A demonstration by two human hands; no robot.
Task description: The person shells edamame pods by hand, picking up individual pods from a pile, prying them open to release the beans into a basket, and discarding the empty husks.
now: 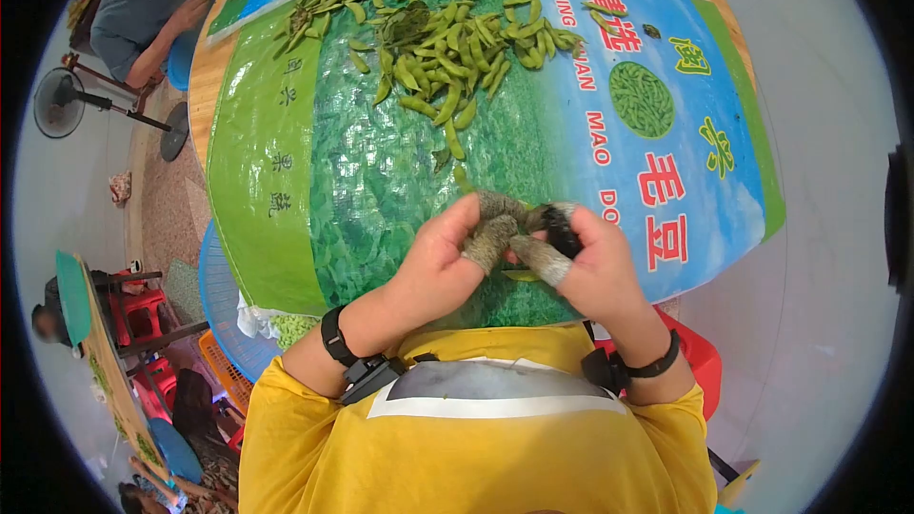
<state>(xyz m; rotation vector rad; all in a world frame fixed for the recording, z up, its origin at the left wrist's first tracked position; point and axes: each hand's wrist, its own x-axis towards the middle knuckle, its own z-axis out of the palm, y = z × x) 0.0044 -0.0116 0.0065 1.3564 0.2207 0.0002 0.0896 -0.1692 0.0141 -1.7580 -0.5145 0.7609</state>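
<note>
A green bean pod [522, 275] sits low between the two hands at the table's near edge, mostly hidden, only a sliver showing. The left hand [440, 262] and right hand [592, 266] meet there, their cloth-wrapped fingertips [545, 259] pressed together, pinching the pod. At twelve o'clock from the hands lies a loose heap of pods [447, 48] on the printed plastic sheet [381, 181] covering the table. At ten o'clock, far off, another person [143, 9] sits at the table's far side.
</note>
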